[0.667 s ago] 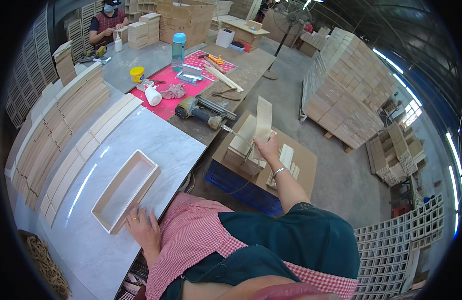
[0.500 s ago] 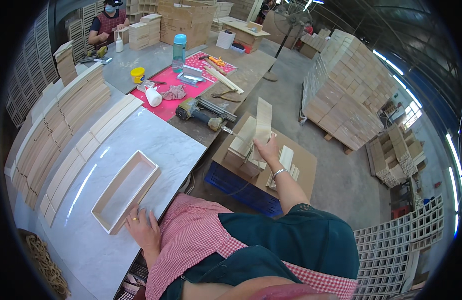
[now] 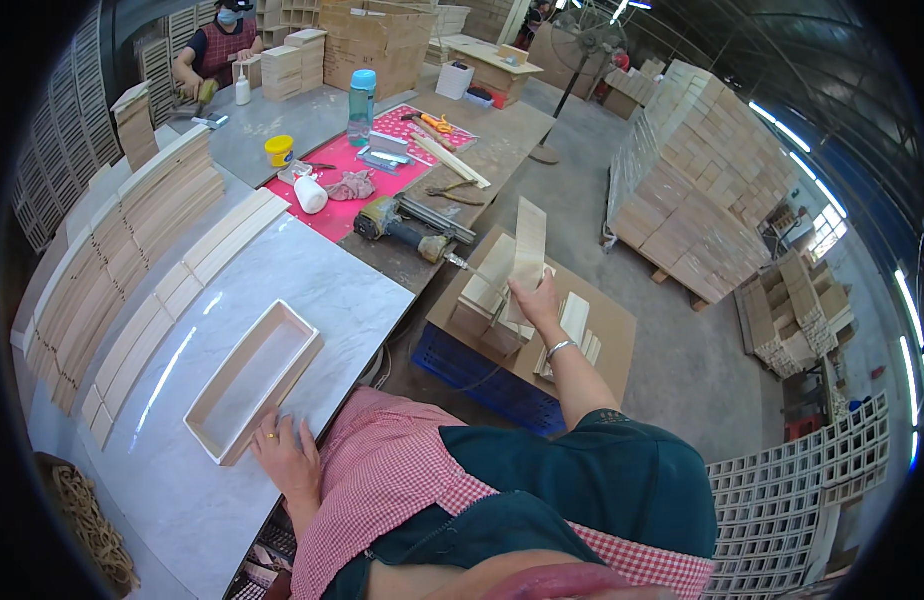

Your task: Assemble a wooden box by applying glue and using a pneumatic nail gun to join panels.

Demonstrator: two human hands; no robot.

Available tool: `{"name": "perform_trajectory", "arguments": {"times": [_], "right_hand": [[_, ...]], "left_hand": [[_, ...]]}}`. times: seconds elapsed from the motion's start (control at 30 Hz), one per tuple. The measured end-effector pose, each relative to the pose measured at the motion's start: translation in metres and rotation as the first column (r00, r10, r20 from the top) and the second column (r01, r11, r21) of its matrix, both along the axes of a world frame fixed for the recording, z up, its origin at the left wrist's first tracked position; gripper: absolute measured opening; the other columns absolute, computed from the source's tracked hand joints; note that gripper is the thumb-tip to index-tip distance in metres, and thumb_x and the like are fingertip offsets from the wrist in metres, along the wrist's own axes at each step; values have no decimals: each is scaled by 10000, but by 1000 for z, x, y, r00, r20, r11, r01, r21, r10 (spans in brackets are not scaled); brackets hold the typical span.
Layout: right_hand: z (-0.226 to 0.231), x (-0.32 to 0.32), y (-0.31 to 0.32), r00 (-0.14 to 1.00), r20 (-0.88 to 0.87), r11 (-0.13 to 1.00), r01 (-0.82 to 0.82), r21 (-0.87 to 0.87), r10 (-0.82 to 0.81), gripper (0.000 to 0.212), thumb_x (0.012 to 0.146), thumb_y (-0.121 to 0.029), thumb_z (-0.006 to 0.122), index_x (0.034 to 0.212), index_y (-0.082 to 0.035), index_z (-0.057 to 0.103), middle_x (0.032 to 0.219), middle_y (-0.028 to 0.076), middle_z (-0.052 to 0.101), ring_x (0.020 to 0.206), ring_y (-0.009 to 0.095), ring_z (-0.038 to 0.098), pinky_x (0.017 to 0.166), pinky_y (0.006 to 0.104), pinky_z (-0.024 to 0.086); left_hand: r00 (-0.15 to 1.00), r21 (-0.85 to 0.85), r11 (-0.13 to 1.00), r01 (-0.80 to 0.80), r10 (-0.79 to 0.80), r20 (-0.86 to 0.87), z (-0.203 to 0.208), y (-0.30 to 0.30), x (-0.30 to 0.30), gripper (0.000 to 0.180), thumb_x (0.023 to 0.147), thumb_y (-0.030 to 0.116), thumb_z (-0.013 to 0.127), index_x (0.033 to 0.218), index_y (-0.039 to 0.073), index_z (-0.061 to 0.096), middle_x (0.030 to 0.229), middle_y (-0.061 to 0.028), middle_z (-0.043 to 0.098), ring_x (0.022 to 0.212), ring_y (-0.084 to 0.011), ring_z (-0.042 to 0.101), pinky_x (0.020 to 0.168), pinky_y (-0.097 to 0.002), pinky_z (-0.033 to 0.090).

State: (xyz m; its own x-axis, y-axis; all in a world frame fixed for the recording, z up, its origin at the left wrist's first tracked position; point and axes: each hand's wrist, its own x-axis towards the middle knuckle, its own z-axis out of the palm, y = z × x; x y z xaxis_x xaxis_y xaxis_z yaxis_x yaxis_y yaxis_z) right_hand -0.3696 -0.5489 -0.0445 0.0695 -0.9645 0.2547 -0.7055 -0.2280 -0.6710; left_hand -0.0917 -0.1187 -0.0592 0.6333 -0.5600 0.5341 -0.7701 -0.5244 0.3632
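Observation:
A shallow rectangular wooden frame [image 3: 294, 372] lies on the white marbled tabletop [image 3: 352, 290]. My left hand [image 3: 289, 462] rests by its near edge, fingers spread, fingertips touching the wood. Out to the right, my right hand [image 3: 538, 302] grips a thin pale wooden board [image 3: 529, 240], tilted up above a stack of similar boards [image 3: 487, 300]. More short wooden strips [image 3: 575, 318] lie beside that hand on a cardboard sheet [image 3: 614, 335]. The board's lower end is partly hidden by my fingers.
A nail gun [image 3: 402, 228] lies at the table's edge, its hose fitting pointing toward the stack. Pliers [image 3: 454, 192], a white bottle [image 3: 310, 195] and a blue bottle [image 3: 361, 105] stand or lie beyond. Stacked slats [image 3: 122, 260] line the left; a blue crate [image 3: 482, 385] supports the cardboard.
My hands, the frame and the board hold nearly the same places; the view has shifted very slightly. At the far left, the co-worker's arm has moved down toward a tool.

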Motion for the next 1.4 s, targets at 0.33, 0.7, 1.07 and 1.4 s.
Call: {"name": "perform_trajectory", "arguments": {"times": [0.33, 0.7, 1.07, 1.4], "right_hand": [[-5, 0, -4, 1000, 24, 999, -16, 30, 16, 712, 791, -422, 775, 1241, 32, 461, 1109, 263, 660, 969, 418, 678, 858, 462, 547], [70, 59, 25, 958, 43, 947, -273, -171, 284, 928, 768, -425, 785, 1458, 22, 354, 1237, 267, 624, 1053, 395, 664, 887, 436, 539], [130, 161, 120, 155, -289, 113, -981, -158, 945, 1041, 692, -381, 796, 1517, 33, 315, 1486, 245, 462, 1287, 386, 520, 1061, 423, 437], [132, 210, 164, -263, -424, -324, -943, -78, 867, 1031, 703, -422, 794, 1497, 48, 335, 1418, 242, 514, 1250, 414, 531, 1051, 486, 415]], "left_hand": [[1000, 3, 1000, 10, -10, -1, 0, 1, 0, 219, 879, 168, 696, 1015, -3, 687, 1217, -154, 620, 1070, -336, 565, 1014, -436, 412], [999, 18, 1000, -3, 2, 34, 0, -1, -3, 227, 886, 170, 697, 1034, -2, 685, 1247, -150, 608, 1088, -340, 564, 1005, -432, 415], [440, -669, 655, -351, -516, -735, 90, -4, -14, 387, 978, 188, 632, 1298, -8, 536, 1241, -180, 602, 1140, -286, 610, 948, -390, 499], [307, -669, 483, -565, -630, -713, 81, 51, -6, 381, 1058, 184, 517, 1354, -47, 452, 1151, -173, 637, 898, -186, 680, 781, -249, 579]]}}
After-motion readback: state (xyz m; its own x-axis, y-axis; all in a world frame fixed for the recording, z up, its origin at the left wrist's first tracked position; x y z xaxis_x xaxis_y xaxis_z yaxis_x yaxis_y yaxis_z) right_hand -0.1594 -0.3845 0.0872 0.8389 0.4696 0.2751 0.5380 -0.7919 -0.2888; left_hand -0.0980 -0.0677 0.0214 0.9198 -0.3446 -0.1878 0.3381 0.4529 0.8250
